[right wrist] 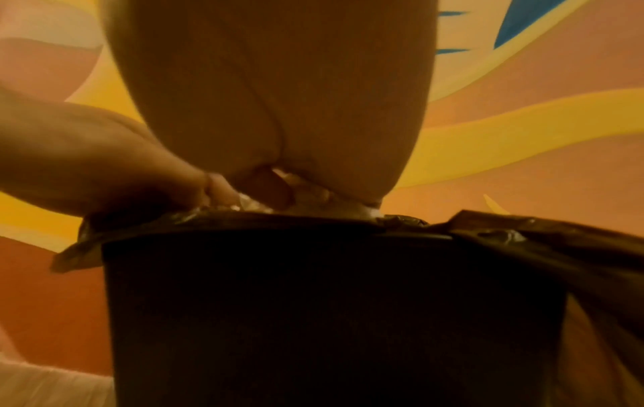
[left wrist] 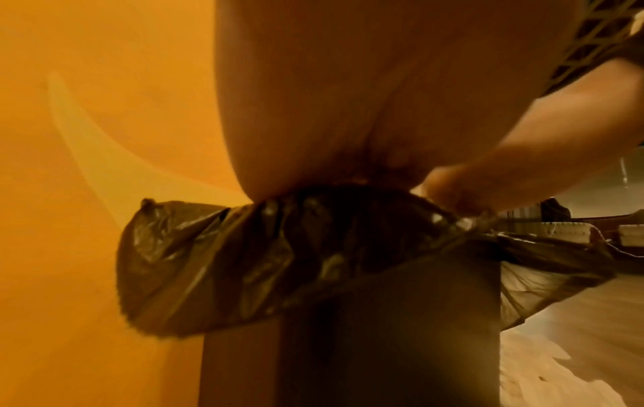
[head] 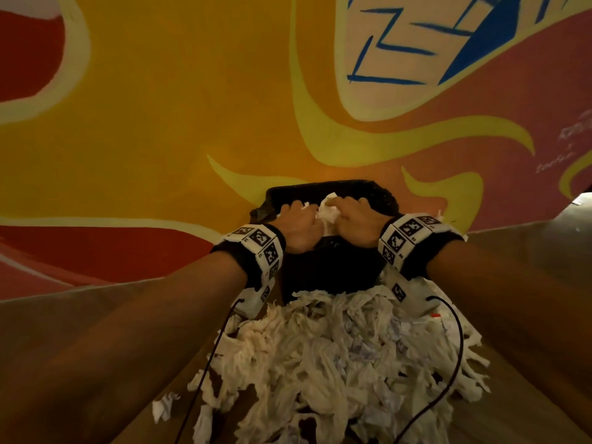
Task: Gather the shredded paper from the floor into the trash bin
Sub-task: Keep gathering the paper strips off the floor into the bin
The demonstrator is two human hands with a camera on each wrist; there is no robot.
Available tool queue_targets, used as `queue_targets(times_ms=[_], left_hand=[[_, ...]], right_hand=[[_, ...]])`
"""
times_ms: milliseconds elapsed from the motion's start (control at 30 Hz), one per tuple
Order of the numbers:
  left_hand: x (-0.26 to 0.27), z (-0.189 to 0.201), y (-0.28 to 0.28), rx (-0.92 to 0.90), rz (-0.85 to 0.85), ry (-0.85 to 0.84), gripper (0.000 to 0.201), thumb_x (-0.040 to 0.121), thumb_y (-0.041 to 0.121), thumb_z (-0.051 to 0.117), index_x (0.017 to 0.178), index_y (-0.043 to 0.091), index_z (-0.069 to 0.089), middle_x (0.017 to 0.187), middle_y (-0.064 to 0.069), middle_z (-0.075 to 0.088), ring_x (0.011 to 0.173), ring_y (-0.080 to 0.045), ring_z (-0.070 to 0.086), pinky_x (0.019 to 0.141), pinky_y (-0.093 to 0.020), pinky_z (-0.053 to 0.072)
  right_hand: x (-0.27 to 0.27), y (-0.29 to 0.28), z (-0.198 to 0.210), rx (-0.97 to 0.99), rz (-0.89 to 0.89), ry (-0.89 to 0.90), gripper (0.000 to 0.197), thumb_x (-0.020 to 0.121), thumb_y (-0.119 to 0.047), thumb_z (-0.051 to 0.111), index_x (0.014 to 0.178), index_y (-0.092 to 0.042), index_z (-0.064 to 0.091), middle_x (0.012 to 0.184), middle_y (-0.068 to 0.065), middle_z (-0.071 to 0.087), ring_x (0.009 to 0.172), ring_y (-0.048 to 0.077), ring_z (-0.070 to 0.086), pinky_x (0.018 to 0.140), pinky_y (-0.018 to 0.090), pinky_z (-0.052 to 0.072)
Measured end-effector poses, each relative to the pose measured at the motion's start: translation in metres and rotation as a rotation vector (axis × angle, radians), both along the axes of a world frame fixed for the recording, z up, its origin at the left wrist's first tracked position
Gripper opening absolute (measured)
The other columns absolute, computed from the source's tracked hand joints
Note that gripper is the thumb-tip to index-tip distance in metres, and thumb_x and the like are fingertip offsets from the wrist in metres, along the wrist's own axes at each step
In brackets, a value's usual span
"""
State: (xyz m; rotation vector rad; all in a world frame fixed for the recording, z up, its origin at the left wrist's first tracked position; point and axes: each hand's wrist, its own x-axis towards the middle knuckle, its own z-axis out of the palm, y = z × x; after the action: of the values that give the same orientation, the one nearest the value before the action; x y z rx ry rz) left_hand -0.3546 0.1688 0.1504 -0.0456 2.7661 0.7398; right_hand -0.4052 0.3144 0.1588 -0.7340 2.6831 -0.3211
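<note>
Fingers of both hands are curled down over a white wad of paper point(head: 328, 210) at the mouth of the trash bin point(head: 333, 267); the left hand point(head: 299, 225) and right hand point(head: 357, 224) sit side by side, knuckles up, with the wad bunched between them. Nearest the camera, a large heap of shredded paper point(head: 336, 363) lies on the brown floor point(head: 96, 347), reaching up to the foot of the bin; a few stray scraps point(head: 165, 408) lie apart at its left edge. Two thin dark cables point(head: 205, 373) run across the heap from the wrist bands point(head: 261, 248), which carry black-and-white square code markers (tiny characters beside them, too small to read). The bin is dark, lined with a black plastic bag point(left wrist: 216, 261) whose crumpled edge folds out over the rim. Behind it stands a wall mural point(head: 160, 107) in orange, yellow, red and pink, with blue strokes on a cream field at upper right. Faint handwriting point(head: 570, 145) at the far right is illegible.
</note>
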Motion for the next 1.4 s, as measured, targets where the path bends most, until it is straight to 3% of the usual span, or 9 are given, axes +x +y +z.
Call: queue_targets(times_ms=[167,333,500,600,833,967,1100,1267,1400], left_hand=[[-0.005,0.006,0.005,-0.153,-0.212,-0.069,0.06,0.098,0.005,0.038,0.152,0.01,0.011,0.114,-0.015,0.055,0.095,-0.03,0.055,0.073,-0.035,0.042],[-0.011,-0.002,-0.005,-0.135,-0.09,0.126,0.028,0.096,0.018,0.054,0.123,0.016,0.048,0.122,-0.014,0.051,0.106,-0.032,0.053,0.084,-0.04,0.049],[-0.009,0.0,-0.004,-0.248,-0.116,0.271,0.008,0.089,0.017,0.066,0.092,0.01,0.067,0.103,-0.011,0.065,0.096,-0.029,0.058,0.083,-0.043,0.053],[-0.01,0.003,0.001,-0.292,-0.129,0.207,0.024,0.093,0.011,0.056,0.07,0.009,0.052,0.093,-0.017,0.06,0.083,-0.032,0.058,0.07,-0.039,0.049],[-0.007,0.011,0.008,-0.287,-0.207,-0.062,0.037,0.103,0.031,0.031,0.097,0.002,0.053,0.085,-0.019,0.048,0.073,-0.026,0.053,0.057,-0.028,0.036],[-0.006,0.007,0.009,-0.26,-0.226,-0.182,0.061,0.103,0.044,0.017,0.133,-0.001,0.045,0.133,-0.031,0.044,0.122,-0.041,0.045,0.089,-0.034,0.04],[-0.016,-0.002,0.005,-0.233,-0.269,-0.342,0.07,0.097,0.062,0.011,0.15,0.018,0.026,0.151,-0.013,0.035,0.136,-0.029,0.036,0.1,-0.027,0.031],[-0.027,-0.002,0.002,-0.139,-0.243,-0.448,0.069,0.095,0.064,0.021,0.153,0.031,0.005,0.162,0.003,0.007,0.148,-0.02,0.009,0.12,-0.043,0.014],[-0.019,0.005,0.0,-0.162,-0.33,-0.297,0.064,0.099,0.054,0.017,0.143,0.013,0.038,0.129,-0.023,0.049,0.109,-0.029,0.055,0.09,-0.027,0.039]], right_hand=[[-0.007,0.011,-0.009,-0.092,0.012,0.0,0.048,0.09,0.003,0.048,0.128,-0.014,0.024,0.07,0.005,0.044,0.057,0.023,0.045,0.049,0.027,0.033],[-0.015,0.012,-0.006,-0.041,0.032,0.053,0.031,0.094,-0.02,0.059,0.124,-0.011,0.057,0.127,0.008,0.055,0.116,0.026,0.052,0.088,0.028,0.041],[-0.014,0.009,-0.009,-0.036,0.065,0.082,0.022,0.094,-0.015,0.058,0.112,-0.01,0.069,0.122,0.008,0.064,0.112,0.025,0.058,0.092,0.024,0.042],[-0.013,0.005,-0.004,-0.024,0.035,0.102,0.016,0.089,-0.011,0.063,0.1,-0.016,0.074,0.114,0.007,0.068,0.103,0.027,0.061,0.093,0.035,0.051],[-0.011,-0.005,-0.003,-0.035,0.04,0.06,0.02,0.091,-0.008,0.06,0.106,-0.01,0.074,0.115,0.008,0.067,0.103,0.026,0.06,0.087,0.028,0.049],[-0.009,-0.004,-0.005,0.069,0.122,-0.048,0.032,0.099,-0.016,0.041,0.114,-0.011,0.07,0.118,0.005,0.067,0.094,0.023,0.059,0.079,0.025,0.047],[-0.013,-0.005,-0.013,0.244,0.186,-0.065,0.037,0.103,-0.019,0.035,0.124,-0.003,0.06,0.13,0.012,0.058,0.116,0.032,0.054,0.103,0.041,0.04],[-0.015,-0.012,-0.007,0.316,0.231,-0.12,0.036,0.102,-0.019,0.036,0.133,-0.012,0.055,0.14,0.007,0.051,0.123,0.028,0.048,0.103,0.031,0.034],[-0.016,-0.01,-0.014,0.191,0.136,-0.082,0.03,0.1,-0.013,0.039,0.11,0.001,0.063,0.11,0.02,0.061,0.098,0.029,0.055,0.09,0.036,0.039]])
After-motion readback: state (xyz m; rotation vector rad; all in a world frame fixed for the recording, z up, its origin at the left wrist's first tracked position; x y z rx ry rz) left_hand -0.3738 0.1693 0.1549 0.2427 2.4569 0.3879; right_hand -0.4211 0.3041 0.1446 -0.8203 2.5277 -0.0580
